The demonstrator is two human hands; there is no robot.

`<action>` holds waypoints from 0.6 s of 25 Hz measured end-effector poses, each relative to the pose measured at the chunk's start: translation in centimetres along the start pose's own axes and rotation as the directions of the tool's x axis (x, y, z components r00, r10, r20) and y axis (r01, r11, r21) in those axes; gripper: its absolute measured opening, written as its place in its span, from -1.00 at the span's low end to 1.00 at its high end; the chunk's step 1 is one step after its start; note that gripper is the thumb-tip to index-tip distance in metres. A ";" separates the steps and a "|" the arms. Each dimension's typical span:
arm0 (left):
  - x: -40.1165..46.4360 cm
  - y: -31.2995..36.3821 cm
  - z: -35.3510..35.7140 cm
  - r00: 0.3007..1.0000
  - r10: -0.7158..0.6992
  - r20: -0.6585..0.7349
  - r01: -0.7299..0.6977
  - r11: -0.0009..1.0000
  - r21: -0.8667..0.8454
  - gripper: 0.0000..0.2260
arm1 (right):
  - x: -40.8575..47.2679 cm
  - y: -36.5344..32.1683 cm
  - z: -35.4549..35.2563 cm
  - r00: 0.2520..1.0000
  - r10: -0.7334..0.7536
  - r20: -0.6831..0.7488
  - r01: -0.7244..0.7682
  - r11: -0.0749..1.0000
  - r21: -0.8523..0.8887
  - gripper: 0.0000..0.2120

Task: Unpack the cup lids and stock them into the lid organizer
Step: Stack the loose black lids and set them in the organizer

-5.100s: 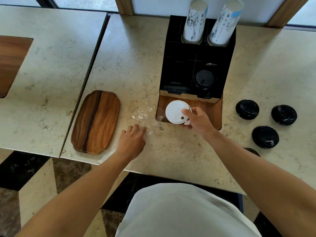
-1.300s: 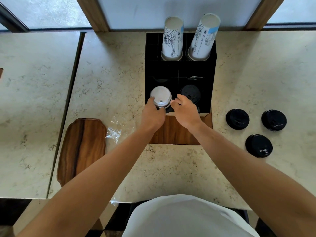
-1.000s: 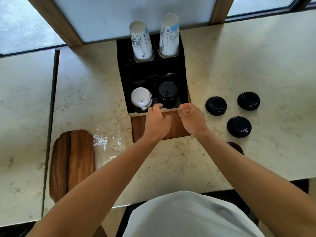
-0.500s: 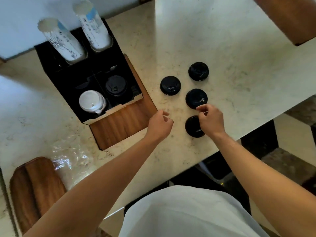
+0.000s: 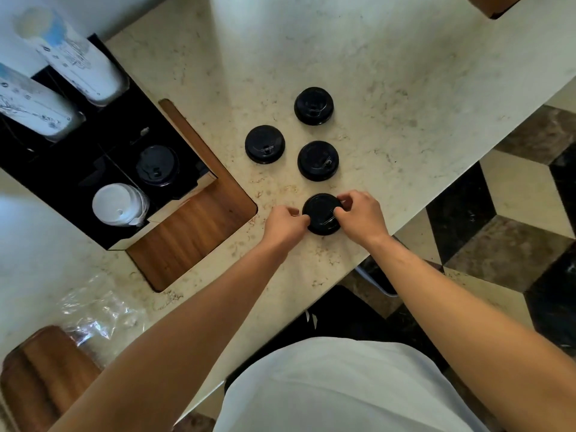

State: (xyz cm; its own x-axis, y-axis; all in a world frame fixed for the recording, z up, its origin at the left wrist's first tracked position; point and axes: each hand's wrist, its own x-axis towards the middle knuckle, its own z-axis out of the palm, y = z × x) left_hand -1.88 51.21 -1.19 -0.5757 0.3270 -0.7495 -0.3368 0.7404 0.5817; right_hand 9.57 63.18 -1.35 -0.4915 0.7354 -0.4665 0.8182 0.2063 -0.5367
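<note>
Several black cup lids lie on the marble counter to the right of the black lid organizer [image 5: 78, 194]. The nearest black lid [image 5: 321, 212] sits close to the counter's front edge, pinched from both sides: my left hand [image 5: 285, 222] grips its left rim and my right hand [image 5: 360, 215] its right rim. Three more black lids [image 5: 265, 145] [image 5: 318, 160] [image 5: 314, 106] rest farther back. Inside the organizer, a stack of white lids [image 5: 120, 204] fills the front left slot and a black lid [image 5: 157, 165] sits in the slot beside it.
Two tall sleeves of paper cups [image 5: 74, 60] [image 5: 28, 104] stand in the organizer's back slots. The organizer rests on a wooden board [image 5: 190, 241]. An empty clear plastic wrapper [image 5: 93, 313] lies at the lower left beside a second wooden board [image 5: 43, 378]. The counter edge runs just below my hands.
Both hands left the organizer, where the white lids now sit, and moved right to the loose black lids. They have closed on the nearest black lid. The view swung right.
</note>
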 end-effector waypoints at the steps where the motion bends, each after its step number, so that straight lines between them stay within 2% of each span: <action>1: 0.0 0.2 0.0 1.000 -0.014 0.001 0.014 0.999 -0.029 -0.96 | 0.1 0.0 0.0 1.000 0.001 0.003 -0.001 1.000 0.010 -0.67; 4: 0.1 0.4 -0.6 0.999 -0.050 0.016 0.052 0.989 -0.141 -0.98 | 0.3 -0.4 -0.2 1.000 -0.006 0.015 0.005 0.999 0.044 -0.67; 8: 0.1 0.7 -2.3 0.998 -0.057 -0.032 0.048 0.972 -0.231 -0.85 | 1.0 -2.5 -0.2 0.999 -0.025 0.021 0.022 0.990 0.140 -0.66; 12: 0.6 1.8 -3.6 0.991 -0.131 -0.006 0.106 0.826 -0.554 -0.80 | 2.2 -4.7 -0.3 0.992 -0.097 0.076 0.081 0.979 0.187 -0.66; 15: 1.2 2.5 -4.2 0.985 -0.169 0.026 0.142 0.725 -0.674 -0.78 | 3.8 -5.4 -0.7 0.988 -0.142 0.058 0.128 0.971 0.200 -0.74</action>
State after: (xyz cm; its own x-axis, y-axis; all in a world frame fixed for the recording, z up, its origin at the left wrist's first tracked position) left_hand -6.58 50.98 0.66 -0.4911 0.2119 -0.8449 -0.8281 0.1872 0.5283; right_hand 3.55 65.34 0.28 -0.6195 0.6595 -0.4256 0.6721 0.1656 -0.7217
